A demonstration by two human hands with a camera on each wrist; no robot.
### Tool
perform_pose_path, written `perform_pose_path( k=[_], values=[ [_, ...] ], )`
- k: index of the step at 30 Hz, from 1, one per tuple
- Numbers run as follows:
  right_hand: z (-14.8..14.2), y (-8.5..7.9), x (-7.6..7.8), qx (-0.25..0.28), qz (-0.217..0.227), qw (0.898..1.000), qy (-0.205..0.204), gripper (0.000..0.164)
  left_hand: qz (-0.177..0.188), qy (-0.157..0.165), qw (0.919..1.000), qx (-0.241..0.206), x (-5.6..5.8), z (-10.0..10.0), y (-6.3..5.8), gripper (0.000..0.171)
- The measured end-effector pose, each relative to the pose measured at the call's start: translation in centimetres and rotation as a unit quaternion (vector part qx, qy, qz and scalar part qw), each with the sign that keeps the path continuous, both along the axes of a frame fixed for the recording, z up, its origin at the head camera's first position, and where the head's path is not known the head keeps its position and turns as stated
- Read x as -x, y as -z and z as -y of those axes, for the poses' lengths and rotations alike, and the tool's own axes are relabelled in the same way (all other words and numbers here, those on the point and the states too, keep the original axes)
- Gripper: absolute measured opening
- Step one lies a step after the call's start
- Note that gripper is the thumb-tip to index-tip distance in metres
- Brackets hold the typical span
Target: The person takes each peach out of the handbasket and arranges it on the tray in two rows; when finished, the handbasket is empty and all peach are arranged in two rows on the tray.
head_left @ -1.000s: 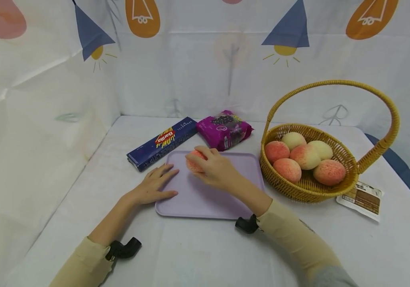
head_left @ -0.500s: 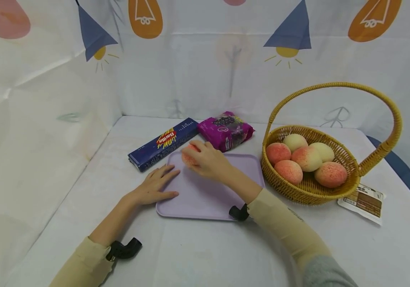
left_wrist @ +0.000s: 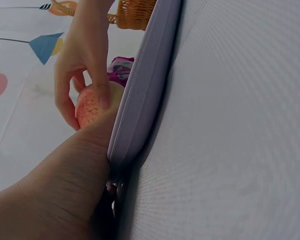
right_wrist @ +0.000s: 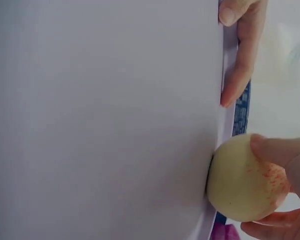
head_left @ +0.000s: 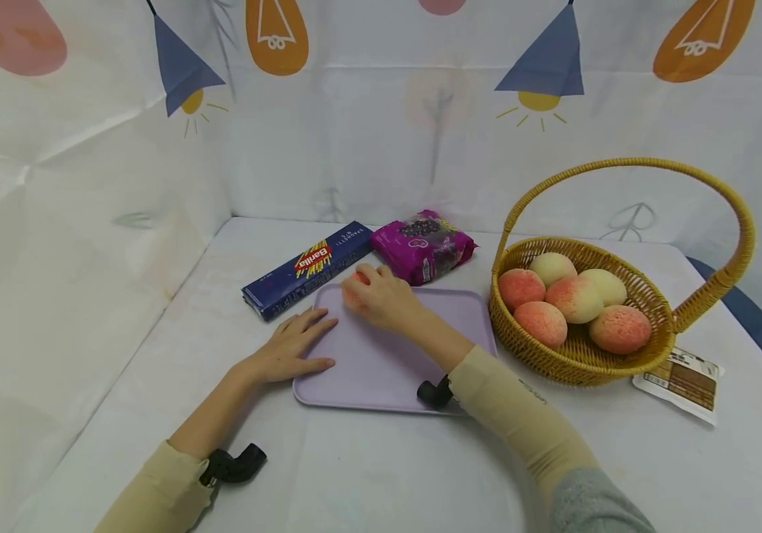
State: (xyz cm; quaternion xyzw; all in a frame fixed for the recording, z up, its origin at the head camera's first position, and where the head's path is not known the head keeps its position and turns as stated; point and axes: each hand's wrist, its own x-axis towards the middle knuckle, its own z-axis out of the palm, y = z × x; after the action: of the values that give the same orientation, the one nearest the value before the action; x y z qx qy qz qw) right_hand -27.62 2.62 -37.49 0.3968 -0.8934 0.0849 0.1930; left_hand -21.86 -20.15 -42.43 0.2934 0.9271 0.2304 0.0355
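Note:
A pink and cream peach [right_wrist: 239,180] is held in the fingers and thumb of my right hand [head_left: 390,302], over the far left corner of the lilac tray [head_left: 374,374]. Its pale underside sits right at the tray's surface in the right wrist view. Part of the peach [head_left: 352,295] is covered by the hand in the head view. My left hand [head_left: 289,349] lies at the tray's left edge with fingers spread, fingertips on the rim. In the left wrist view, the right hand [left_wrist: 85,55] reaches down to the peach beyond the left wrist.
A wicker basket [head_left: 554,366] with a tall handle stands right of the tray, holding several peaches [head_left: 574,298]. Partly beneath it lies a flat brown-and-white packet [head_left: 687,385]. Behind the tray are a blue Barilla spaghetti box [head_left: 307,270] and a purple bag [head_left: 423,246].
My right hand has carried the peach slightly left and away from me, to the tray's far left corner. The left hand keeps its place on the rim.

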Motion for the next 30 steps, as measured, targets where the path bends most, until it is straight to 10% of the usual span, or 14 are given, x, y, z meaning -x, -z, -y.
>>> perform_pose_path(
  k=[16,30],
  values=[
    [-1.0,-0.7,-0.7,-0.025,0.105,0.994,0.017,0.044,0.005,0.004,1.0,0.007,0.0,-0.1,-0.2,0.073],
    [-2.1,-1.8,-1.4,-0.037,0.077,0.996,0.028,0.05,0.001,0.003,1.0,0.008,0.0,-0.1,-0.1,0.073]
  ],
)
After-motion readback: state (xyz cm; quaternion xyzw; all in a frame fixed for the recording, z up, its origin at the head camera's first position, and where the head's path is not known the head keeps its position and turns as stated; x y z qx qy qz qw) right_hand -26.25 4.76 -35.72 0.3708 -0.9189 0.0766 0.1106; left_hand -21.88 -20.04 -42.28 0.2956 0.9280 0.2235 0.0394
